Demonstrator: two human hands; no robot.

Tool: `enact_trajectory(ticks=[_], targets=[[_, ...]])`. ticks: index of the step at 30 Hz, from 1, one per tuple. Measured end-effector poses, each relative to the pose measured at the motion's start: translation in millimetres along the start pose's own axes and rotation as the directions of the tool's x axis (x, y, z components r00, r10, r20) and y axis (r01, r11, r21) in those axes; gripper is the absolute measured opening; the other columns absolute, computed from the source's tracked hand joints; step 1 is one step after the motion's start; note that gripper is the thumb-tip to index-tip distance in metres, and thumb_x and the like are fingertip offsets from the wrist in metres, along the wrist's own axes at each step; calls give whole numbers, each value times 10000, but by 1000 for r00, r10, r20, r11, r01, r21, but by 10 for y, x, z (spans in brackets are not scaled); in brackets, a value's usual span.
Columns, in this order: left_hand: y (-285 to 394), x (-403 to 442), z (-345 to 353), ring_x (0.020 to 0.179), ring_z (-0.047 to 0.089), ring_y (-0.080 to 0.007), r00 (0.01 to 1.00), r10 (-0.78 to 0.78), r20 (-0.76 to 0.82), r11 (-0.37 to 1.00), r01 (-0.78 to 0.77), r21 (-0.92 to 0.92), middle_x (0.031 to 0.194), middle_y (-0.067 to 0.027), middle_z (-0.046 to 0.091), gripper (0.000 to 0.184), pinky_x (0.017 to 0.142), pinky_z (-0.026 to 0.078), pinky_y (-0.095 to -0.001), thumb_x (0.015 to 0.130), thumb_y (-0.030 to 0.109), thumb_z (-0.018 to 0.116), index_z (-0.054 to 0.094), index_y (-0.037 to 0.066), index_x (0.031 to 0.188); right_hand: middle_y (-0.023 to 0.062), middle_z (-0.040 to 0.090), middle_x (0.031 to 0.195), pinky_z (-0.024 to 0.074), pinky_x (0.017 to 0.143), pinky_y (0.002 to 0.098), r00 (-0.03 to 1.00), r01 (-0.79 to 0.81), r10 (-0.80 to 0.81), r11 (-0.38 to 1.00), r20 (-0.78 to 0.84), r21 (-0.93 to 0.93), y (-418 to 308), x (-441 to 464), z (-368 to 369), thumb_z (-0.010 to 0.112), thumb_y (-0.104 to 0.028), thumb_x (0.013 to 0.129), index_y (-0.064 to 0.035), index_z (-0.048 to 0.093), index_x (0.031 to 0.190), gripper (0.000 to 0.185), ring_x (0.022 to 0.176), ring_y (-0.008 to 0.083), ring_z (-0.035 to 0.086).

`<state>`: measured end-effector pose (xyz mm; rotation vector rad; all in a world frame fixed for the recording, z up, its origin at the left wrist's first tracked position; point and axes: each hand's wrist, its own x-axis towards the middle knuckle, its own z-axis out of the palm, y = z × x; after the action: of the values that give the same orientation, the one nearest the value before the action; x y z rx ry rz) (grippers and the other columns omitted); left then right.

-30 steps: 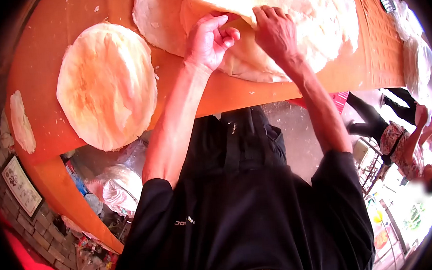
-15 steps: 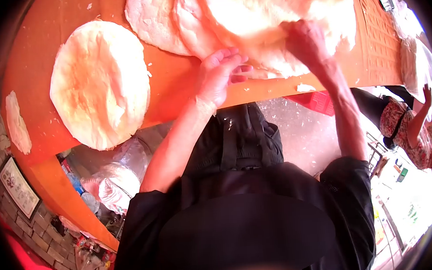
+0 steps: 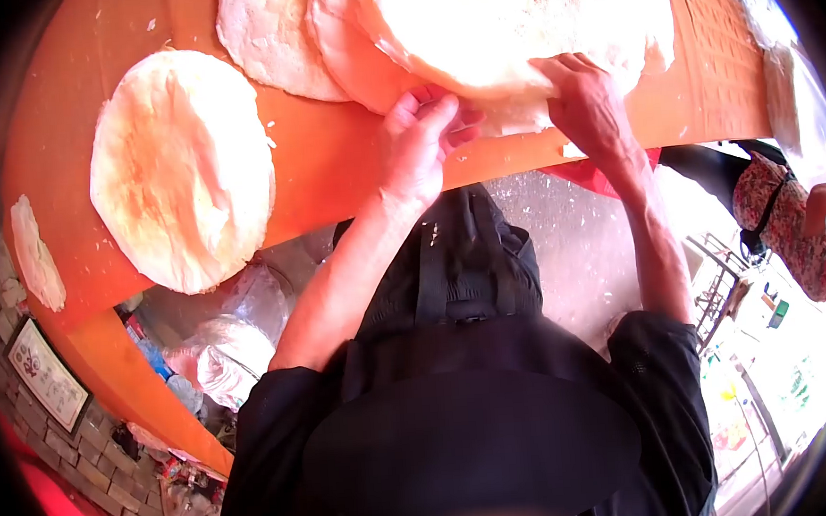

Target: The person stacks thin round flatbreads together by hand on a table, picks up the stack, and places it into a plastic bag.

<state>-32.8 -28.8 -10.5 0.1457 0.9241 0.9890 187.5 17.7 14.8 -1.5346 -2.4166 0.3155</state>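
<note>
Right hand (image 3: 591, 100): fingers closed on the near edge of the large, pale, flat bread sheet (image 3: 522, 24), top centre. Left hand (image 3: 420, 135): fingers half curled beside that edge; grip cannot be determined. Orange counter (image 3: 331, 149) beneath; oval, browned flatbread (image 3: 181, 173), upper left.

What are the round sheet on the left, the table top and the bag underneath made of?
Round sheet: probably thin dough or bread, matte and wrinkled with uneven patches. Table top: smooth orange covering, perhaps plastic or cloth; the look leaves it open. Bag: likely thin, glossy plastic, given its bright creases.
</note>
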Motion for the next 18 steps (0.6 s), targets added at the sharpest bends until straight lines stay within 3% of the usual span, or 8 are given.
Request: enact_trajectory(ticks=[3, 4, 8, 12, 15, 16, 17, 18], targets=[[-10, 41, -10, 895, 669, -273, 992, -76, 103, 997, 78, -13, 947, -145, 648, 163, 765, 560, -331, 938, 105, 532, 555, 5, 1064, 147, 660, 901, 504, 781, 400, 1000, 6, -5, 999, 13, -37, -129, 72, -116, 573, -18, 735, -35, 670, 1007, 289, 868, 313, 613], [-14, 58, 12, 885, 671, -274, 992, -81, 101, 997, 81, 13, 946, -149, 651, 180, 780, 562, -337, 943, 102, 517, 555, -4, 1083, 153, 653, 973, 499, 801, 403, 999, 9, -8, 999, 46, -33, -102, 54, -70, 611, -70, 751, -30, 647, 1056, 310, 914, 320, 606], [-11, 139, 96, 882, 669, -271, 995, 0, 104, 999, -4, 36, 977, -146, 651, 196, 791, 564, -346, 948, 101, 503, 559, -5, 1104, 149, 607, 1124, 478, 860, 420, 998, 40, -38, 999, -58, 28, -305, -154, -84, 660, -178, 786, -35, 596, 1137, 385, 1047, 328, 566], [14, 185, 219, 1071, 580, -258, 979, 87, 186, 995, -78, -55, 1145, -105, 599, 246, 949, 486, -428, 940, 117, 504, 561, 4, 1151, 131, 618, 1129, 468, 866, 422, 986, -68, 48, 990, -157, -124, -281, -126, 104, 627, -122, 786, -42, 607, 1112, 337, 1057, 309, 572], [51, 264, 261, 1092, 567, -267, 963, 115, 245, 992, -101, -70, 1161, -104, 591, 258, 971, 464, -439, 941, 133, 498, 554, 4, 1158, 115, 659, 1034, 494, 814, 402, 979, -110, 71, 972, -189, -206, -259, -64, 208, 574, -84, 796, -53, 636, 1062, 275, 998, 299, 608], [39, 305, 210, 1128, 547, -274, 956, 82, 283, 996, -66, -68, 1197, -130, 567, 298, 988, 446, -441, 942, 135, 490, 512, -5, 1204, 91, 686, 897, 521, 704, 358, 983, -102, 78, 984, -166, -146, -183, -3, 142, 547, -71, 795, -77, 665, 1014, 249, 863, 287, 653], [32, 333, 153, 1128, 547, -274, 952, 89, 292, 995, -72, -67, 1197, -130, 567, 298, 988, 446, -441, 942, 135, 490, 512, -5, 1204, 135, 682, 985, 540, 733, 378, 988, -147, 151, 967, 4, -208, -92, 87, -43, 560, -32, 743, -94, 658, 1061, 339, 866, 283, 661], [24, 347, 85, 1136, 544, -277, 968, 49, 244, 999, -43, -33, 1197, -145, 565, 317, 989, 444, -439, 944, 139, 486, 488, -13, 1222, 165, 680, 893, 534, 644, 393, 926, -190, 315, 864, 206, -465, -32, 269, -277, 557, -83, 785, -62, 667, 969, 215, 776, 301, 666]])
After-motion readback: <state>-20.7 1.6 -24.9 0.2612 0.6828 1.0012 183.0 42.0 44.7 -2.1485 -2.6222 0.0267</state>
